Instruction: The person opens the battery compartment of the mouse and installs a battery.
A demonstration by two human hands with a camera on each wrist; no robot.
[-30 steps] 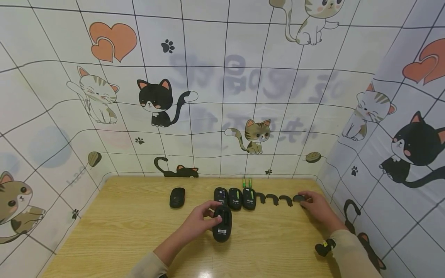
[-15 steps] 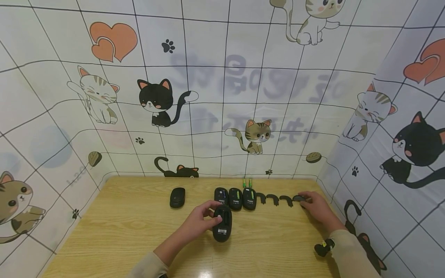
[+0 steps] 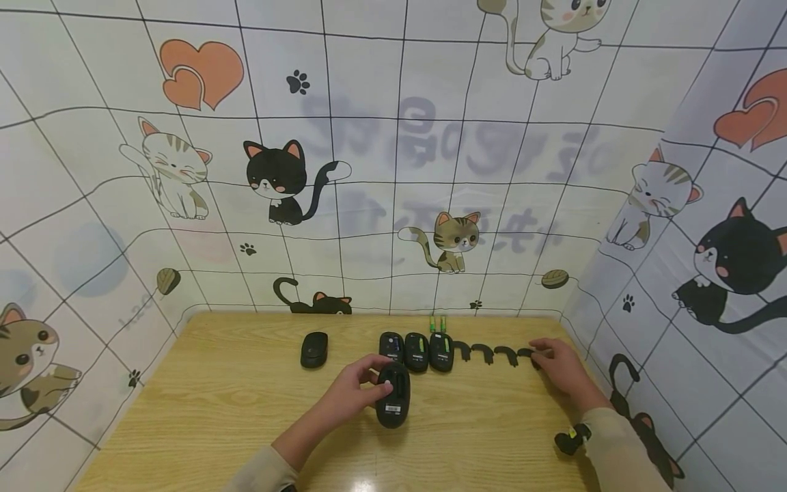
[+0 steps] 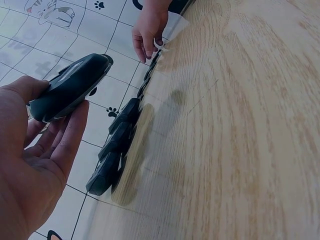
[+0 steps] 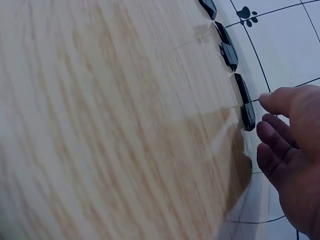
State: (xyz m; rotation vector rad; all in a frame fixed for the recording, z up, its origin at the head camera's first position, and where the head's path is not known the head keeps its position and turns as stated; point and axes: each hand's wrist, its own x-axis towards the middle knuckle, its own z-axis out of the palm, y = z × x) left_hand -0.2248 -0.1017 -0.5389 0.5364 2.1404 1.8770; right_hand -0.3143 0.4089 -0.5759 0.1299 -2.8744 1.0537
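Note:
My left hand [image 3: 356, 389] grips a black computer mouse [image 3: 395, 404] above the table, thumb on one side. Its underside faces the head camera, showing a dark slot and a white label; the left wrist view shows the mouse [image 4: 72, 87] side-on. At the right end of a row of curved black mouse covers, my right hand [image 3: 558, 362] is beside the last cover [image 3: 525, 352], partly hidden by the fingers in the head view. In the right wrist view, thumb and fingers are parted, fingertips right at the edge of that cover [image 5: 245, 102].
Several mice [image 3: 416, 352] lie underside up in the back row, some with green batteries inside. Two green batteries [image 3: 437, 324] lie behind them. More black covers [image 3: 482, 352] continue the row rightward. Another black mouse [image 3: 314, 350] sits at back left on the wooden table [image 3: 246, 410].
The last cover has gone from an oval look in the right fingers to lying flat at the row's end, and the fingers have come off it. The left hand and its mouse stay put.

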